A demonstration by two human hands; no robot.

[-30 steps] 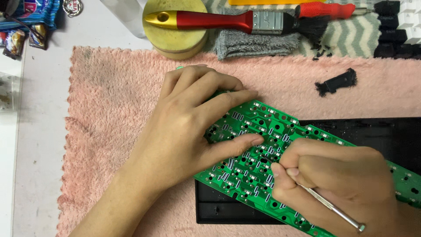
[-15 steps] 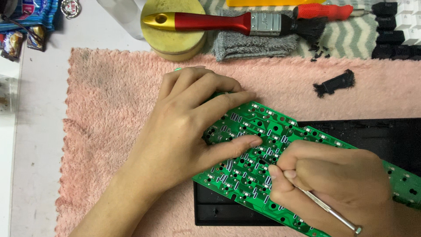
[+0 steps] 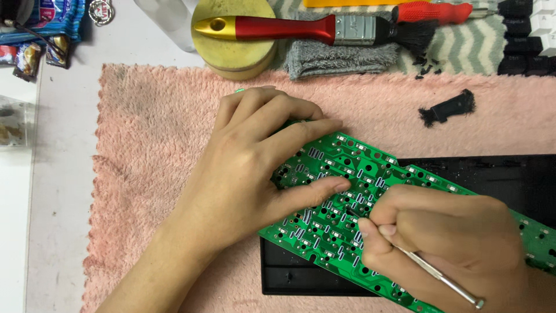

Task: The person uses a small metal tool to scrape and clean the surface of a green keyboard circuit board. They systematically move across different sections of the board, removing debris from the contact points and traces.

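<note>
A green circuit board (image 3: 341, 168) lies tilted over a black keyboard case (image 3: 498, 174) on a pink fluffy towel (image 3: 150, 162). My left hand (image 3: 255, 168) rests flat on the board's left end, fingers spread, thumb pressing near the middle. My right hand (image 3: 452, 243) is curled around a thin metal tool (image 3: 440, 278); its shaft sticks out toward the lower right and its tip is hidden under my fingers against the board.
Behind the towel, a red-handled brush (image 3: 301, 26) lies across a round yellow tin (image 3: 234, 43), beside a grey cloth (image 3: 341, 58) and a red-handled screwdriver (image 3: 434, 11). Black keycaps (image 3: 518, 40) sit at top right, a black fuzzy piece (image 3: 449, 107) on the towel, snack wrappers (image 3: 35, 35) top left.
My right hand with the metal tool has shifted slightly on the board. My left hand keeps the same hold.
</note>
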